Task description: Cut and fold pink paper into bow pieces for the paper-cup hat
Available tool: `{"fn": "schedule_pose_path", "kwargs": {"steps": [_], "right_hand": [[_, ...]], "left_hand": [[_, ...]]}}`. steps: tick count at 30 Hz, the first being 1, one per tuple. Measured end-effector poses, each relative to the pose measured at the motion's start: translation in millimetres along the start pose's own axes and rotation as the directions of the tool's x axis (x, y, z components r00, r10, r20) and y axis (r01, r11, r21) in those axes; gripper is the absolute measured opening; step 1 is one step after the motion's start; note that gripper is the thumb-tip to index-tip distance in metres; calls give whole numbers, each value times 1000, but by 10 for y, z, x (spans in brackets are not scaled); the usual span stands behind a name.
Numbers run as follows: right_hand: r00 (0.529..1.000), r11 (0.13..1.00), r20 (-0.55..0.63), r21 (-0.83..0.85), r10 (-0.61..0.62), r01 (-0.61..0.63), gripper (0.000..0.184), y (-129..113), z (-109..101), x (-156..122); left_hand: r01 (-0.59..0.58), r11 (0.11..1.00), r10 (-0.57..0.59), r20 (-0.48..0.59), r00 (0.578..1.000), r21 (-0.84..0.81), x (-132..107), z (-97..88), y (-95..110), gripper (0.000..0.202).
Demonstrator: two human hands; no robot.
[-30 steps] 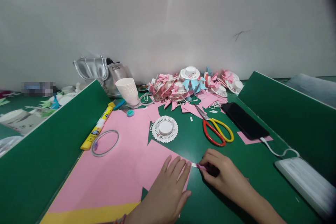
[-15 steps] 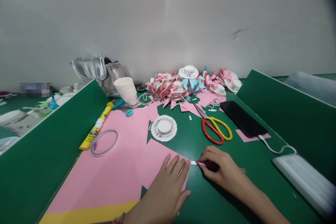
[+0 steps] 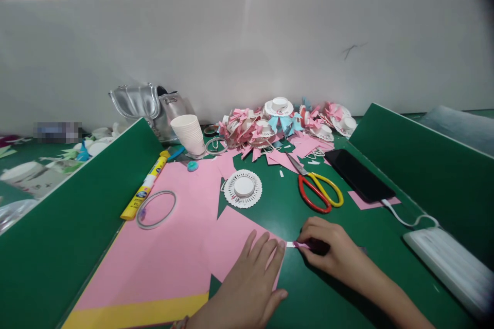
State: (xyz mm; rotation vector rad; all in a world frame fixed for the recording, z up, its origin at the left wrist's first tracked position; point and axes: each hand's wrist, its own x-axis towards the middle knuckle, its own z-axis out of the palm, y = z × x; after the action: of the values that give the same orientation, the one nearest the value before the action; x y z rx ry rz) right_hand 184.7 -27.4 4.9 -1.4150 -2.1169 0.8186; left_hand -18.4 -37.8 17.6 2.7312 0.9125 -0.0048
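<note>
My left hand (image 3: 247,280) lies flat with fingers spread on the corner of a large pink paper sheet (image 3: 162,252). Just right of that corner my right hand (image 3: 328,249) is closed in a pinch on a small pink-and-white thing (image 3: 294,244) pressed to the green table; I cannot make out what it is. A white paper-cup disc with a fringed rim (image 3: 243,188) rests on the table beyond the sheet. Red-and-yellow scissors (image 3: 318,191) lie behind my right hand.
A tape ring (image 3: 156,209) and a yellow glue tube (image 3: 144,191) sit on the left. A stack of white cups (image 3: 188,134), a silver bag (image 3: 148,105), finished pink and blue paper flowers (image 3: 281,123), a black phone (image 3: 358,175) with cable, and a white power bank (image 3: 450,267) surround the table. Green dividers (image 3: 424,164) flank both sides.
Both hands stay almost in place. My right hand has shifted slightly right along the table with its pinch unchanged. The view wobbled a little.
</note>
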Motion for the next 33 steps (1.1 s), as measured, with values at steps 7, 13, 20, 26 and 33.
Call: {"fn": "schedule_pose_path", "kwargs": {"steps": [7,13,20,26,33], "right_hand": [[1000,1000,-5,-3,25,-25,12,37,-25,7],[1000,999,1,24,25,-25,11,57,-41,18],[996,998,56,11,65,-66,10,91,-166,0],[991,997,128,55,46,-53,10,93,-221,-22],[994,999,107,41,30,-34,10,50,-137,-11]], "left_hand": [[-6,1000,5,-36,999,-19,-6,15,-5,56],[-2,998,-5,-100,995,-63,-38,39,-9,53],[213,948,-274,-267,924,-235,9,138,-2,55],[311,923,-373,-324,869,-228,69,143,42,41],[321,927,-368,-296,881,-196,59,137,49,36]]}}
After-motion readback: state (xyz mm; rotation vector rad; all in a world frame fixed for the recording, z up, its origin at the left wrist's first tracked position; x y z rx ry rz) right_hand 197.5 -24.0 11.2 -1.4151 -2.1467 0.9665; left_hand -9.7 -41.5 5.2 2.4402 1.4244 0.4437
